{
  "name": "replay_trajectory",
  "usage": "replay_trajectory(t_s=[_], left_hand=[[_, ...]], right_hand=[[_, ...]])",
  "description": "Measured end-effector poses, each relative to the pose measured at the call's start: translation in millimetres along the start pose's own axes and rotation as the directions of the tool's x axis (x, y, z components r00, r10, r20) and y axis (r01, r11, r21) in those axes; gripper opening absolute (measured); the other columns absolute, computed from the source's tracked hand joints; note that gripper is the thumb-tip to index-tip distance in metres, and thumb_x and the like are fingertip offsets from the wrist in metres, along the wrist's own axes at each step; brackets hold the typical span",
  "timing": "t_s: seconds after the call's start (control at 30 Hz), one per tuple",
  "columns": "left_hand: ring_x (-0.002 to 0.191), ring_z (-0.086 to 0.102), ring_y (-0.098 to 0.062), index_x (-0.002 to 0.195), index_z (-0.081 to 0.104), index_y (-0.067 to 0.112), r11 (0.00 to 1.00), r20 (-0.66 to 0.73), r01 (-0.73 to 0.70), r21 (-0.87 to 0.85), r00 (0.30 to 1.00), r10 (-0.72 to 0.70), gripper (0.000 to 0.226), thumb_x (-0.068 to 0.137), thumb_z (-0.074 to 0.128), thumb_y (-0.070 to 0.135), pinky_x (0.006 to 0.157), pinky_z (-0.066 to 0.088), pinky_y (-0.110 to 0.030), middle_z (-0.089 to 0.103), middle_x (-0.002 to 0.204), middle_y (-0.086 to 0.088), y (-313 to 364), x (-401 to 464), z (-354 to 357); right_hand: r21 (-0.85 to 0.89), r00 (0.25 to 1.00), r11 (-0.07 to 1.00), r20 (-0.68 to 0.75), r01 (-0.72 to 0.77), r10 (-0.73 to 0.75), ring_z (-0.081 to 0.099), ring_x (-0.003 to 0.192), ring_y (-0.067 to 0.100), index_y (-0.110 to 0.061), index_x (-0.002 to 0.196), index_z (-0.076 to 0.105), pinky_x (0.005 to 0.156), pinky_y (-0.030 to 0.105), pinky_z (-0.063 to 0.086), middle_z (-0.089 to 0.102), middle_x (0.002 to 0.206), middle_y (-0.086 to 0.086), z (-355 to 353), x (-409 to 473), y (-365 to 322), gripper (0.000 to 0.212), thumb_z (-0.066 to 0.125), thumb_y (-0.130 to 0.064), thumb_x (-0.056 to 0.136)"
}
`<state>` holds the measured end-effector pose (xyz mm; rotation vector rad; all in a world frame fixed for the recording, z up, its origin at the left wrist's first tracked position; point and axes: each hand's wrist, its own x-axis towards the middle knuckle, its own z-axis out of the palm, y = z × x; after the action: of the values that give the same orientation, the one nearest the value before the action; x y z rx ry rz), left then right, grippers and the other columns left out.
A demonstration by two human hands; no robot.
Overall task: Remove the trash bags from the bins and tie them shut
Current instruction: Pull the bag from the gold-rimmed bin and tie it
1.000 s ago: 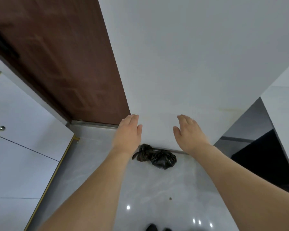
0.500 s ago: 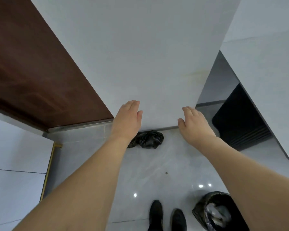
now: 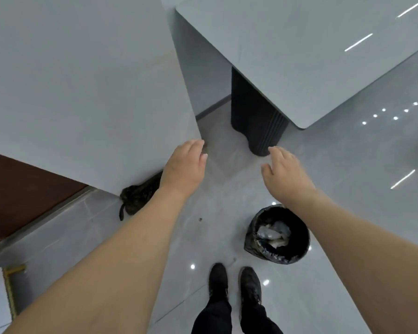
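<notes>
Beside shoes [image 3: 234,280], just right: lined bin [image 3: 279,235] now in view, bag open, untied. Tied bag [image 3: 135,197] stays by wall, left. Left hand [image 3: 185,168], right hand [image 3: 286,175] spread, empty, above bin; this bag likely next.

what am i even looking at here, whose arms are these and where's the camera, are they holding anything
The camera sits on a person's head, looking forward and down, so you see their own two arms reaching out. The left hand and right hand are both open and hold nothing. Below are their black shoes on a glossy grey tiled floor. Beside the feet stands a bin lined with a black trash bag, still open, with pale crumpled rubbish inside. A tied black bag lies at the foot of the grey wall, partly hidden by the left arm. Top right is a grey table on a dark ribbed base.
</notes>
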<state>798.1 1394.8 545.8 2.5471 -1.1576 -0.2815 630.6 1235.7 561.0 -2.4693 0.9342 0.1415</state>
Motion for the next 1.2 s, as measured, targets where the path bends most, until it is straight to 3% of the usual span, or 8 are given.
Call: replay_trajectory(t_s=[0.3,0.5,0.73,0.8,0.97,1.07,1.13,1.2], left_hand=[[0.139,0.036,-0.025,0.143,0.043,0.006,0.976,0.195,-0.214,-0.047,0.956,0.219,0.044,0.102,0.041,0.023,0.119,0.019,-0.035,0.043,0.149,-0.011,121,11,104],[0.136,0.040,-0.026,0.139,0.046,0.004,0.930,0.284,-0.362,-0.069,0.886,0.366,0.042,0.101,0.043,0.020,0.118,0.023,-0.037,0.048,0.145,-0.012,181,0,186],[0.138,0.037,-0.024,0.141,0.044,0.008,0.871,0.383,-0.490,-0.031,0.799,0.464,0.044,0.101,0.043,0.026,0.118,0.023,-0.038,0.045,0.147,-0.008,170,-2,307],[0.138,0.038,-0.025,0.141,0.044,0.008,0.877,0.385,-0.481,-0.009,0.808,0.447,0.045,0.100,0.045,0.028,0.117,0.026,-0.039,0.045,0.147,-0.008,148,1,346],[0.139,0.037,-0.019,0.142,0.044,0.014,0.966,0.331,-0.249,-0.068,0.908,0.257,0.051,0.098,0.046,0.039,0.114,0.029,-0.036,0.043,0.150,-0.003,71,11,450],[0.134,0.043,-0.019,0.140,0.047,0.017,0.960,0.326,0.110,-0.256,0.945,-0.022,0.051,0.097,0.046,0.045,0.109,0.031,-0.033,0.048,0.145,-0.002,34,19,503],[0.128,0.048,-0.023,0.137,0.049,0.015,0.796,0.437,0.433,-0.422,0.867,-0.240,0.053,0.097,0.042,0.050,0.109,0.033,-0.035,0.051,0.142,-0.003,2,21,544],[0.107,0.061,-0.025,0.130,0.054,0.017,0.540,0.619,0.702,-0.465,0.694,-0.368,0.057,0.095,0.037,0.058,0.095,0.047,-0.040,0.059,0.126,-0.004,-30,20,580]], right_hand=[[0.107,0.944,0.940,-0.031,-0.324,0.329,0.031,0.138,0.031,0.001,0.144,0.032,0.115,0.036,0.020,0.037,0.149,0.017,2,-61,149,0.049,0.036,-0.020,0.100],[0.201,0.885,0.867,-0.006,-0.455,0.466,0.028,0.141,0.030,-0.001,0.147,0.029,0.116,0.037,0.019,0.033,0.152,0.016,30,-90,228,0.050,0.034,-0.021,0.101],[0.318,0.850,0.796,0.066,-0.515,0.523,0.030,0.141,0.027,-0.004,0.148,0.028,0.114,0.036,0.023,0.034,0.152,0.014,132,-81,306,0.050,0.032,-0.023,0.101],[0.353,0.840,0.773,0.084,-0.528,0.536,0.030,0.141,0.026,-0.005,0.148,0.028,0.112,0.035,0.024,0.035,0.152,0.013,172,-71,326,0.050,0.031,-0.025,0.102],[0.503,0.811,0.674,0.101,-0.541,0.576,0.036,0.138,0.024,-0.009,0.148,0.032,0.105,0.033,0.031,0.036,0.152,0.010,279,-36,380,0.052,0.031,-0.033,0.102],[0.702,0.722,0.436,0.162,-0.564,0.673,0.044,0.129,0.028,-0.007,0.139,0.043,0.092,0.032,0.033,0.047,0.143,0.011,332,-15,417,0.049,0.032,-0.038,0.102],[0.807,0.662,0.195,0.289,-0.557,0.691,0.051,0.121,0.030,-0.008,0.131,0.048,0.100,0.036,0.037,0.051,0.137,0.014,374,-2,439,0.050,0.036,-0.044,0.100],[0.819,0.656,0.056,0.415,-0.572,0.631,0.058,0.107,0.029,-0.011,0.128,0.053,0.103,0.044,0.042,0.058,0.129,0.014,409,4,455,0.052,0.039,-0.049,0.096]])
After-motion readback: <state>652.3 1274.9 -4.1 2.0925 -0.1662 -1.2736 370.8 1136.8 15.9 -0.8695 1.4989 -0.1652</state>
